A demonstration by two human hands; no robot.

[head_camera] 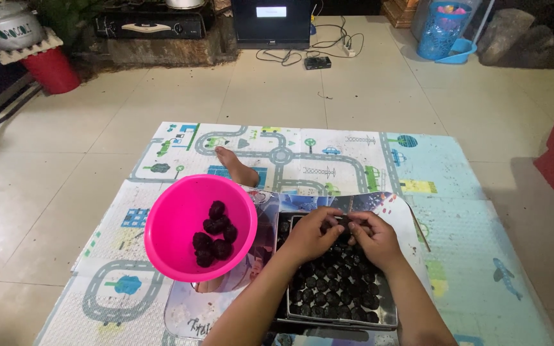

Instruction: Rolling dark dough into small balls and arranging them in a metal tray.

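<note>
Both forearms rise from the bottom edge of the frame toward a metal tray (389, 314), lower centre, packed with rows of small dark round balls (335, 291). Over the tray's far end the left hand (309, 234) and the right hand (373, 237) meet, fingertips pinched narrow around one dark ball (343, 222) held between them. Just left of the tray sits a bright pink bowl (168, 237) holding a few larger, lumpy dark berries (215, 236). Everything rests on a play mat (328, 160) printed with roads; a bare foot (237, 168) lies on it above the bowl.
</note>
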